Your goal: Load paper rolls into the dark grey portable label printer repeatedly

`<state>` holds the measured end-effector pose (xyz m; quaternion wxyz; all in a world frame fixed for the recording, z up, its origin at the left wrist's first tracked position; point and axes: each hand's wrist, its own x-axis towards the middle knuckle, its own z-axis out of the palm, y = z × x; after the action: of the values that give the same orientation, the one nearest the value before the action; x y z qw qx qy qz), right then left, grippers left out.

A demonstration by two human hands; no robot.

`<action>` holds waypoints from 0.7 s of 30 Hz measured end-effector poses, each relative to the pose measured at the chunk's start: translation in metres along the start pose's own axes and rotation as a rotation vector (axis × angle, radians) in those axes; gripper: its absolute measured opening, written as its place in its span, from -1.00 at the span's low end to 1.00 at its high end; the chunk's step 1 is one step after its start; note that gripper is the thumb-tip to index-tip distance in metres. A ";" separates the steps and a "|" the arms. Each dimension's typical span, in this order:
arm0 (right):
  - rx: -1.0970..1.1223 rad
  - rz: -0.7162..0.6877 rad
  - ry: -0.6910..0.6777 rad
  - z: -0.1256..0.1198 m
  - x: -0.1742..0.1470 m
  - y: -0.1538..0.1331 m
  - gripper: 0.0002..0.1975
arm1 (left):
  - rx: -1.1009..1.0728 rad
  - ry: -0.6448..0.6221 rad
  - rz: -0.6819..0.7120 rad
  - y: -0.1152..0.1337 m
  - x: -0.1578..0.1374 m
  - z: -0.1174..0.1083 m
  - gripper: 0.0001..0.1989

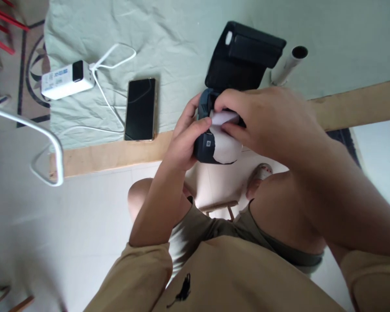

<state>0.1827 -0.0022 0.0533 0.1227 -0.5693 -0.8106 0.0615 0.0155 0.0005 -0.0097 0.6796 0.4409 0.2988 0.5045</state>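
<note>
A small black receipt printer (204, 147) is held near the table's front edge, its lid (238, 56) swung up and away from me. My left hand (188, 134) wraps around the printer's left side, with the thumb over its near top edge. A white paper roll (225, 118) sits in the printer's bay, and a torn-ended strip of paper (227, 147) hangs over the front. My right hand (263, 117) has its thumb and fingers around the roll from the right. Part of the bay is hidden behind that hand.
A phone (141, 109) lies left of the printer on the green cloth (175, 43). Farther left is a white power bank (68, 80) with a looped white cable (100, 82). A white tube (289, 65) stands right of the lid. The table's wooden edge (133, 151) runs in front.
</note>
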 end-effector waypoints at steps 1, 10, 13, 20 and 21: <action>0.022 0.006 0.005 -0.001 0.000 0.001 -0.78 | 0.001 -0.002 -0.007 0.000 0.000 0.000 -0.71; 1.162 0.151 0.356 -0.030 -0.003 0.023 -0.70 | -0.103 0.118 0.005 -0.003 0.004 -0.001 -0.74; 1.389 0.456 0.331 -0.021 0.006 0.035 -0.77 | -0.142 0.113 -0.001 -0.002 0.005 -0.001 -0.73; 1.144 0.427 0.375 0.023 0.007 0.049 -0.77 | -0.133 0.116 -0.033 0.000 0.006 -0.002 -0.75; 0.994 0.377 0.380 0.026 0.006 0.050 -0.75 | -0.130 0.111 -0.032 0.000 0.005 -0.002 -0.75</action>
<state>0.2192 0.0221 0.0167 0.5070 -0.5790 -0.5319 0.3533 0.0156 0.0063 -0.0103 0.6971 0.3624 0.3098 0.5355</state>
